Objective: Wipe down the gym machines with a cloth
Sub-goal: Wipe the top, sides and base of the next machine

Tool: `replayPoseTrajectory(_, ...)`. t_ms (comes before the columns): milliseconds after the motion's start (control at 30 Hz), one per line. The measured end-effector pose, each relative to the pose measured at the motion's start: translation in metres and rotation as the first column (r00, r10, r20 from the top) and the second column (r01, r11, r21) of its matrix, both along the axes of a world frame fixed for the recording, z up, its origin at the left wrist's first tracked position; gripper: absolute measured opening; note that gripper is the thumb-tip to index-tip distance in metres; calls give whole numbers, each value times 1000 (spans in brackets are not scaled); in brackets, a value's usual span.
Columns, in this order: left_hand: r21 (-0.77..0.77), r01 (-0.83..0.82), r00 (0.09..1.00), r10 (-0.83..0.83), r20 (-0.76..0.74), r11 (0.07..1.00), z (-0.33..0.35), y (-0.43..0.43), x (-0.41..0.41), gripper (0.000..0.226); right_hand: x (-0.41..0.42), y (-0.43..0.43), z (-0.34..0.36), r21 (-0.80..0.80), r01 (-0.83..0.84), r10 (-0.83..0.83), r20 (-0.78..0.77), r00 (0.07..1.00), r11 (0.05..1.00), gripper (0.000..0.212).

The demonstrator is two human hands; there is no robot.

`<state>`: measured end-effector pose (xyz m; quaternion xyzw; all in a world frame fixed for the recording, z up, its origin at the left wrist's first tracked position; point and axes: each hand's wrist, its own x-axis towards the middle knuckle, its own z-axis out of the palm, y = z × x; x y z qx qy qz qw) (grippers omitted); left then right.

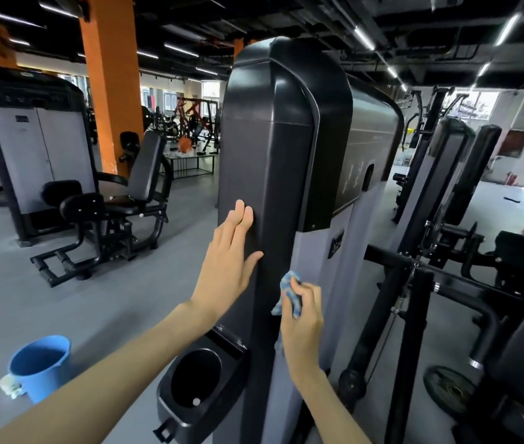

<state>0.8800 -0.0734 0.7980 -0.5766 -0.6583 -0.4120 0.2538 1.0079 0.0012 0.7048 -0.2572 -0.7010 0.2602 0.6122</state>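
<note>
A tall black and grey weight-stack housing (279, 149) of a gym machine stands right in front of me. My left hand (233, 251) lies flat against its black left face, fingers straight. My right hand (302, 318) grips a bunched blue-and-white cloth (289, 291) and holds it against the front edge of the housing, where the black cover meets the grey panel. A black cup holder (199, 382) is fixed to the housing low down, below my left arm.
A blue bucket (41, 366) with a pale cloth on its rim stands on the grey floor at lower left. Another seated machine (100, 200) is at the left. Black frame bars (414, 302) and more machines crowd the right side. An orange pillar (110, 84) rises behind.
</note>
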Motion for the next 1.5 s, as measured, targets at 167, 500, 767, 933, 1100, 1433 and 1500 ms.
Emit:
replayPoseTrajectory(167,6,10,1000,-10,14,1000,-3,2,0,75,1,-3,42,88,23,-24,10,1000,996,11)
replayPoseTrajectory(500,44,43,993,-47,109,998,-14,-3,7,68,-17,7,74,176,142,-117,-144,983,974,25)
replayPoseTrajectory(767,-67,83,972,-66,225,994,-93,-11,40,87,9,-5,-20,96,25,-34,101,994,995,29)
replayPoseTrajectory(933,-109,116,947,-77,311,987,-133,-9,62,93,13,0,-37,133,21,-42,156,987,991,31)
replayPoseTrajectory(1100,-106,129,905,-73,419,986,-162,-6,90,72,22,6,-79,133,-60,22,269,963,989,34)
replayPoseTrajectory(1433,-166,93,834,14,552,982,-284,2,108,63,35,21,-187,72,-203,163,368,915,976,36)
replayPoseTrajectory(1500,-217,65,847,62,529,974,-315,-3,105,67,37,21,-214,63,-211,175,362,916,975,31)
